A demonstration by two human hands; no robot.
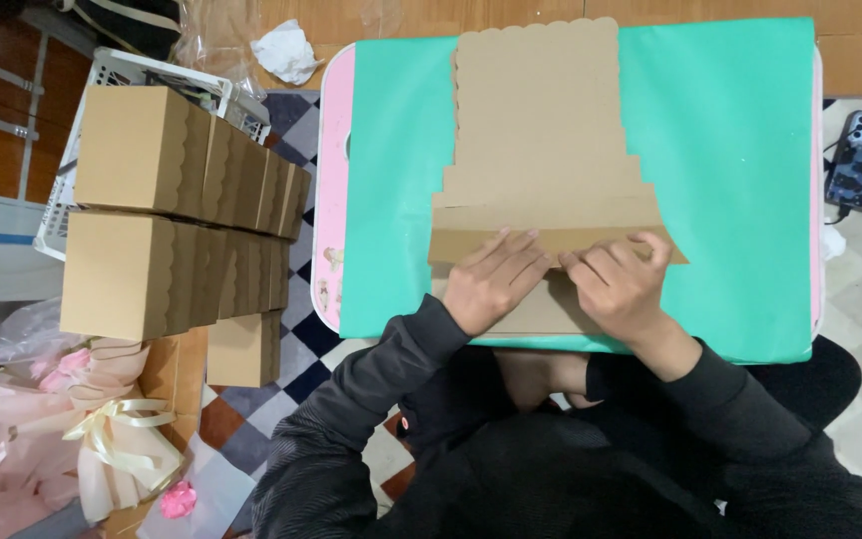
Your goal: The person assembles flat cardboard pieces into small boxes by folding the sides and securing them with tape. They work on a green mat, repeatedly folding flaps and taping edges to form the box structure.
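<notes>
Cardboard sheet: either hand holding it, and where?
Both hands, left hand and right hand, press flat on the folded near flap of the cardboard sheet, fingers along the crease. No lifting grip.

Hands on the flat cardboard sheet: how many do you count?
2: the left hand and right hand press side by side on the cardboard sheet's folded near edge.
</notes>
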